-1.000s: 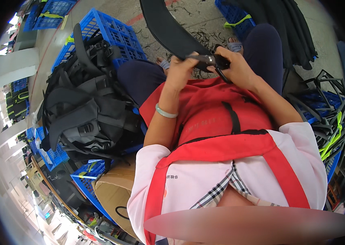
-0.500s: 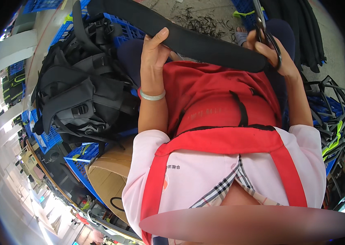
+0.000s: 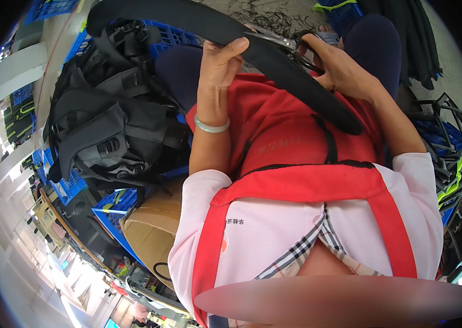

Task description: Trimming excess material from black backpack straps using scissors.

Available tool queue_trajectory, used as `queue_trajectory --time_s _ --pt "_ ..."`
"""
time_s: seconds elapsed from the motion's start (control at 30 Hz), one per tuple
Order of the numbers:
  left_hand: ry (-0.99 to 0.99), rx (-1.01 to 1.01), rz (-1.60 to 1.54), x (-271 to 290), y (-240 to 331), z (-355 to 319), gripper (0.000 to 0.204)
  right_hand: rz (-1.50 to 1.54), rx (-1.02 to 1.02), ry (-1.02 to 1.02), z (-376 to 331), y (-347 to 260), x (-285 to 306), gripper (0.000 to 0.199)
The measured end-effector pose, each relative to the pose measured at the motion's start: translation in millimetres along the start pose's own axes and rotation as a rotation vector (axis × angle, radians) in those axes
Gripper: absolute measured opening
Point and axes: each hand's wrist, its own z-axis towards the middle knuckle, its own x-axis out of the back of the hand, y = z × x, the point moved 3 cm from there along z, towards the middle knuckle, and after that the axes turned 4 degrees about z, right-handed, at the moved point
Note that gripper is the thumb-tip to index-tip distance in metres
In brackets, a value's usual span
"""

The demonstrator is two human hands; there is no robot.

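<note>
A long black padded strap (image 3: 187, 21) runs from the upper left down across my lap, its rounded near end over the red apron (image 3: 285, 131). My left hand (image 3: 221, 60) grips the strap around its middle, thumb on top. On the strap's far side, my right hand (image 3: 332, 63) holds scissors (image 3: 280, 39) by their dark handles. The metal blades point left and lie close to the strap's far edge, near my left fingers. Whether they touch the strap I cannot tell.
Black backpacks (image 3: 116, 126) are heaped on my left over blue crates (image 3: 171, 37). Beside them stands a cardboard box (image 3: 154, 224). Dark straps (image 3: 449, 131) with a yellow-green band pile up at right. Black cloth (image 3: 414, 38) hangs at upper right; black scraps (image 3: 274, 13) litter the floor.
My right hand has moved left with the scissors, whose blades swung from pointing up to pointing left beside the strap. The strap's near end has dropped toward me and is free of my right hand.
</note>
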Motion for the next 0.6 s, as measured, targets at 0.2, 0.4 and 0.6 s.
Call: queue_trajectory --time_s 0.2,0.4,0.6 --pt "-0.019 -0.003 -0.010 -8 -10 0 0.024 -0.123 0.079 0.074 5 7 -9 0.044" --pt "-0.004 0.055 -0.053 -6 -13 2 0.026 -0.025 0.039 0.105 15 24 -30 0.035" --pt "-0.001 0.113 -0.128 -13 -20 9 0.030 0.367 0.088 0.140 18 46 -44 0.027"
